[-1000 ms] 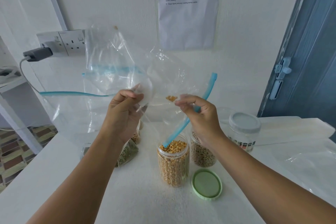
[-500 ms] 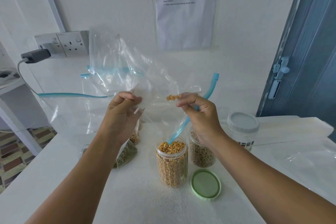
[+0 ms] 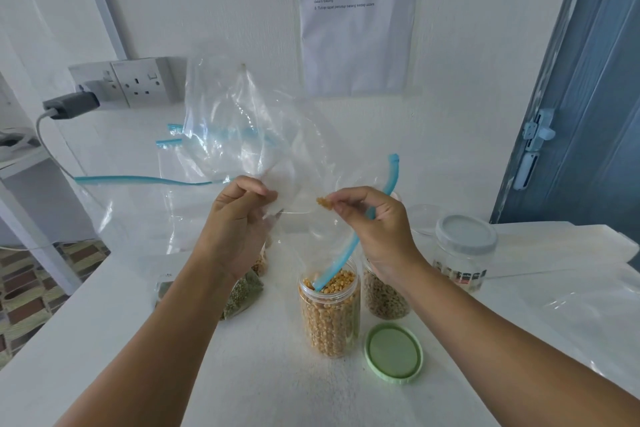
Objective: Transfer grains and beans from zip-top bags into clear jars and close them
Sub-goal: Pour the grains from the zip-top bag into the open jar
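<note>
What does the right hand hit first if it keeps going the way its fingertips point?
Likely the left hand: the right hand pinches the bag with fingertips aimed left toward it, only loose plastic between. Depth is unclear, so it could pass in front.

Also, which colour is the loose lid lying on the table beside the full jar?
Light green; the lid shows best in the head view, right of the jar.

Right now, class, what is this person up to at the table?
A person holds an almost empty clear zip-top bag above an open jar of yellow beans, the left hand gripping the plastic and the right hand pinching it by the blue zip strip. A few beans still cling inside the bag. The jar's green lid lies beside it on the table, not yet on. Behind stands a second filled jar.
</note>
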